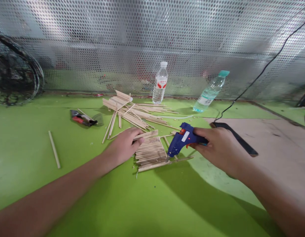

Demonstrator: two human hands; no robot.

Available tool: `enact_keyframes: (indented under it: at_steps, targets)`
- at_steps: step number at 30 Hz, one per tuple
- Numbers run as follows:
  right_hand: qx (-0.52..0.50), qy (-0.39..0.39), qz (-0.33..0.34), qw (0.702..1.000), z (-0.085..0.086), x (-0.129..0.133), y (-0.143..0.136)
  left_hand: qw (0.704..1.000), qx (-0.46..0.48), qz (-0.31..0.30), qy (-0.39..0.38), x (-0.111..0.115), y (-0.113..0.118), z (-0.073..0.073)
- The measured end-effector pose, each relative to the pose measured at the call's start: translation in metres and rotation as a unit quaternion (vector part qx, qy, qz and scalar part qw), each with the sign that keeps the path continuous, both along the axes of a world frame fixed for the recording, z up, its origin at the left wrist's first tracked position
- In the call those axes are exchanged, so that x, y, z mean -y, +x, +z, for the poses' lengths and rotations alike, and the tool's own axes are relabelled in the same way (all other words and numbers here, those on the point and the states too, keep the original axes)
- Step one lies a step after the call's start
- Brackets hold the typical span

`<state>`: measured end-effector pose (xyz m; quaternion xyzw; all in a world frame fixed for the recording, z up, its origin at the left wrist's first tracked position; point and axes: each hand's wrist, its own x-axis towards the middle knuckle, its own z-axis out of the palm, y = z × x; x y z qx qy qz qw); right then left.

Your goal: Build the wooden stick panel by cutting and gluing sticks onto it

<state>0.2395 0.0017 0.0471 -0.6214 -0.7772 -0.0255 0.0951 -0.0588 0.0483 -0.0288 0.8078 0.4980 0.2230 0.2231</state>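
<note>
While fingers [201, 132] grip glue gun [179, 141], bottles [160, 82] hold liquid [157, 94].

No text can be read: labels [185, 136] on the glue gun [175, 145], clear bottle [160, 78] and green bottle [212, 90] are too small.

The far side is closed off by a silvery perforated metal wall [117, 39], dotted with small round holes and crossed by a faint horizontal band. Bright streaks of light [46, 19] are scattered over its upper part, while its lower part is tinged green, and blurred patches of dark and red are glimpsed among the holes. Against its foot a broad bright-green tabletop [98, 204] is set, marked by a thin seam [90, 107]. At the right, the green is replaced by a pale tan section [278, 135], bordered by a dark diagonal strip [273, 112].
</note>
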Motion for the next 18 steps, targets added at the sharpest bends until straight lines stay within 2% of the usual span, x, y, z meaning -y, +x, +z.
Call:
enact_keyframes:
  at_steps: [18]
  targets:
    - [0.027,-0.001,-0.012,1.0,-0.0019,-0.0062,0.0076,1.0,0.0,0.008,-0.011,0.0027,0.0013,0.0035]
